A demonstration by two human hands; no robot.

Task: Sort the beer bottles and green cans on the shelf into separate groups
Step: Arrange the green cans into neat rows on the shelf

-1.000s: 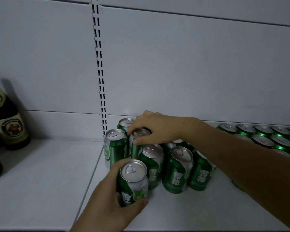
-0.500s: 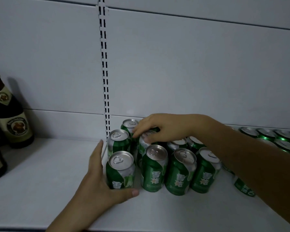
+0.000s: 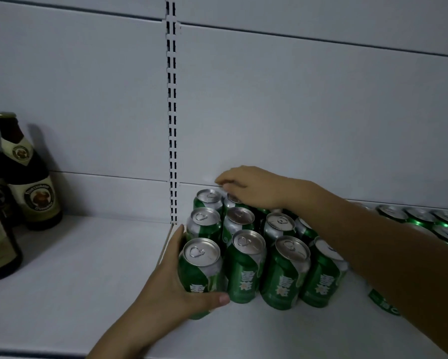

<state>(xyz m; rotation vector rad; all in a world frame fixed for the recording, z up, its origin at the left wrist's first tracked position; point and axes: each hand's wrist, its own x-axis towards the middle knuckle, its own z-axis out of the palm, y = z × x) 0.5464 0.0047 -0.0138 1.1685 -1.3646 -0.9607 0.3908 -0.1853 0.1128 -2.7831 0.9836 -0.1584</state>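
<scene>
Several green cans stand packed together on the white shelf (image 3: 70,275), just right of the slotted upright. My left hand (image 3: 165,288) grips the front-left green can (image 3: 200,270), thumb across its front and fingers behind it. My right hand (image 3: 254,187) reaches over the cluster from the right and rests with curled fingers on a back-row can (image 3: 233,200) near the rear wall. Dark beer bottles (image 3: 28,177) with cream labels stand at the far left, well apart from the cans.
A slotted metal upright (image 3: 171,125) divides the back panel. More green cans (image 3: 425,218) stand in rows at the far right behind my right forearm. Bare shelf lies between the bottles and the can cluster, with the shelf's front edge at the bottom.
My left hand pushed the front-left can back into line with the front row. My right hand moved from a middle can toward the back row. The view shifted left.
</scene>
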